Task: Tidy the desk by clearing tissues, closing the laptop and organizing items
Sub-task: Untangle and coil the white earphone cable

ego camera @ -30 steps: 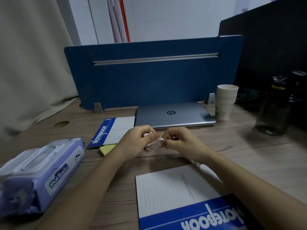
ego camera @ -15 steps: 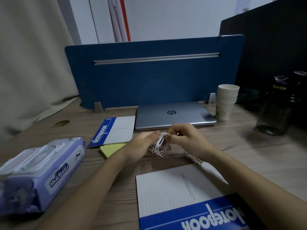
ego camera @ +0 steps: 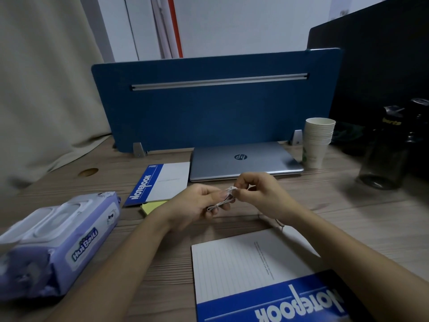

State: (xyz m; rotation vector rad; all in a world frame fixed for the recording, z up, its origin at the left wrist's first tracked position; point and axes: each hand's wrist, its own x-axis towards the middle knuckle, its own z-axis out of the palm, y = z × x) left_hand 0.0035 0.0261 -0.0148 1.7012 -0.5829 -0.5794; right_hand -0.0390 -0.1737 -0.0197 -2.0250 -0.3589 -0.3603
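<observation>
Head camera looks down on a brown wood-grain tabletop (ego camera: 348, 217) that fills the lower frame. At its far edge stands a dark blue fabric divider panel (ego camera: 209, 112) with a silver rail across it. Just in front of the panel lies a closed silver laptop (ego camera: 243, 162), lid down, logo facing up. At the near left sits a pale purple pack of wet wipes (ego camera: 58, 240) with a white flip lid. At the near edge, centre-right, lies a white lined notebook with a blue title band (ego camera: 243, 270); a second blue-and-white notebook (ego camera: 162, 182) lies flat just left of the laptop, its near edge overlapping a yellow sticky-note pad (ego camera: 151, 206). At the far right stands a dark translucent bottle (ego camera: 385, 156), and between it and the laptop a stack of white paper cups (ego camera: 318, 142), just beside the laptop's right corner.

Above the middle of the tabletop, near the laptop's front edge, both hands meet. The left hand (ego camera: 197, 205) has its grip curled closed around a small bundle of thin white cord (ego camera: 224, 198). The right hand (ego camera: 262, 194) pinches the top of the same bundle between thumb and fingertips, grip closed.
</observation>
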